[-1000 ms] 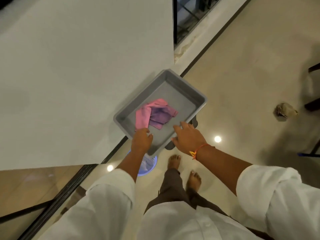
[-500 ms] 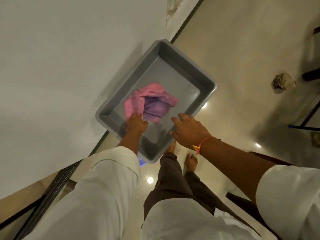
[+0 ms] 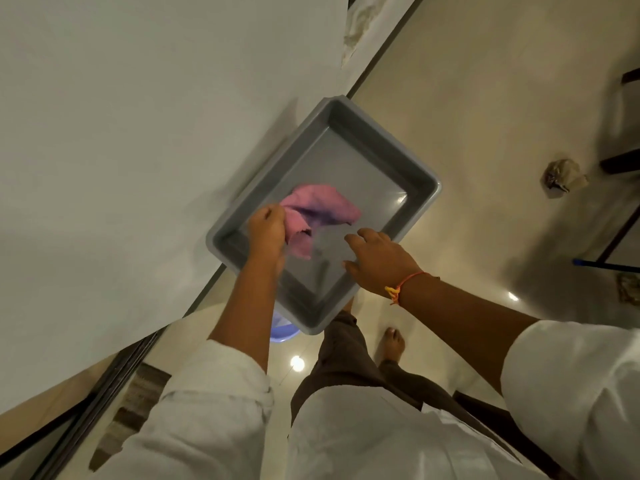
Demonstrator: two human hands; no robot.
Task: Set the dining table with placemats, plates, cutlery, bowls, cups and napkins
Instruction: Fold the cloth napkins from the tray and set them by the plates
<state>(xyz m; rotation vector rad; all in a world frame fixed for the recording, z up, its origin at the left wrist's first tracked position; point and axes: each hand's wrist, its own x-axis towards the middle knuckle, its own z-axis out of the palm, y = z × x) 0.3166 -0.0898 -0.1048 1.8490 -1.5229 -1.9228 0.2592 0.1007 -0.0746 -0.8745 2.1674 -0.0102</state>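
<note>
We see a big white table [image 3: 121,150]. A gray tub [image 3: 384,142] sits at its edge, and we cannot tell what holds it up. In the tub are pink cloths [image 3: 322,209]. Below is the shiny floor [image 3: 467,98]. On it lie a crumpled lump [image 3: 562,174] and a blue round thing [image 3: 284,330], and a bare foot [image 3: 393,342] stands there.

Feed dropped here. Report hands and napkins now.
Left hand gripping pink-and-purple cloth napkins inside grey plastic tray. Right hand open over tray's rim. Nothing blocking the lift.
</note>
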